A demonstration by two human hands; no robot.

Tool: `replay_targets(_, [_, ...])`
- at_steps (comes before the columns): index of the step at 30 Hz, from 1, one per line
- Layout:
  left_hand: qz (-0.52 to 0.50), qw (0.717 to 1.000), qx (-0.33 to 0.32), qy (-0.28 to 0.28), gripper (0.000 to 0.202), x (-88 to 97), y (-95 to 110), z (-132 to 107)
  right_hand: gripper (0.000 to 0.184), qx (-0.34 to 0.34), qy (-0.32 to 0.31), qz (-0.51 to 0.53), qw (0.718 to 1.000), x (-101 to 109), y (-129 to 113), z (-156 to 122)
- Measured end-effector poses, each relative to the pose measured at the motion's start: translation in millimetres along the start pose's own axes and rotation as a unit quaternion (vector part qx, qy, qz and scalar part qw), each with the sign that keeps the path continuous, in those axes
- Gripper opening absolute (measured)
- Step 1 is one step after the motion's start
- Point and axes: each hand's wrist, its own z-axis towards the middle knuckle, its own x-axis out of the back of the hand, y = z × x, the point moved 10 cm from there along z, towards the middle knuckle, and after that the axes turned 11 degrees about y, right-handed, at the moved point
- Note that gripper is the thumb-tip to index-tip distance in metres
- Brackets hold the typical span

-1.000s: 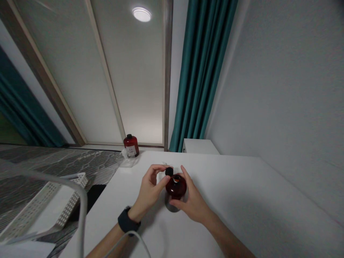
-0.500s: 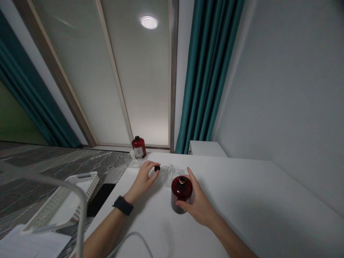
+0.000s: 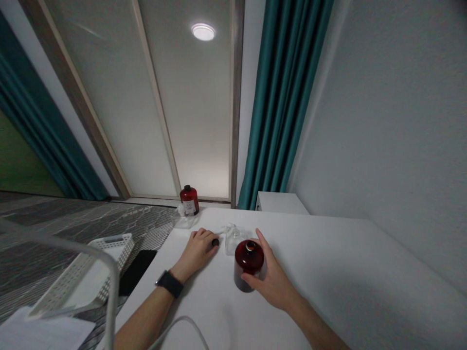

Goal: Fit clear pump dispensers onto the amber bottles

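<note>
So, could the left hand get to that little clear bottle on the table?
Probably yes: the left hand rests just beside the clear bottle, with only the small black cap at its fingertips between them.

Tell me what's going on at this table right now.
A person is working at a white table with bare hands. The right hand grips a dark red bottle, which stands upright with its neck uncapped. The left hand rests on the tabletop, pinching a small black cap at its fingertips. A clear glass container stands just beyond them, and a capped red bottle stands by the far left corner.
</note>
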Motion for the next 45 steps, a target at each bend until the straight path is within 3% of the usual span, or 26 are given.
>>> replay_targets(7, [-0.003, 1.000, -0.009, 0.009, 0.025, 1.0, 1.0, -1.3, 0.105, 0.010, -0.003, -0.010, 1.000, -0.7, 0.0, 0.7])
replay_targets(14, [-0.152, 0.982, 0.043, 0.103, 0.039, 23.9, 12.8, 0.8, 0.095, 0.043, -0.011, -0.016, 0.999, 0.1, -6.4, -1.5])
replay_targets(22, [-0.179, 0.982, 0.035, 0.058, 0.070, 5.8, 25.8, 7.4, 0.068, 0.102, 0.002, -0.016, 0.995, 15.8, -22.0, 6.8])
replay_targets(28, [-0.149, 0.989, 0.009, 0.003, 0.076, -9.5, 30.1, 25.0, 0.065, 0.118, -0.019, -0.002, 0.993, 25.4, -29.1, 12.6])
replay_targets(32, [-0.145, 0.989, -0.002, 0.007, 0.066, -14.3, 36.0, 22.9, 0.058, 0.145, -0.025, 0.008, 0.989, 29.5, -34.7, 15.1])
replay_targets(35, [-0.152, 0.988, 0.008, 0.029, 0.059, -15.6, 36.3, 18.4, 0.063, 0.126, -0.024, 0.019, 0.992, 27.5, -27.9, 16.8])
replay_targets(40, [-0.176, 0.982, 0.050, 0.054, 0.062, -23.5, 31.7, 11.6, 0.072, 0.029, 0.011, 0.066, 0.997, 23.0, -4.0, 18.0])
replay_targets(45, [-0.218, 0.971, 0.087, 0.038, 0.064, -29.7, 36.6, 3.8, 0.078, 0.029, 0.034, 0.093, 0.995, 27.7, 1.5, 18.8])
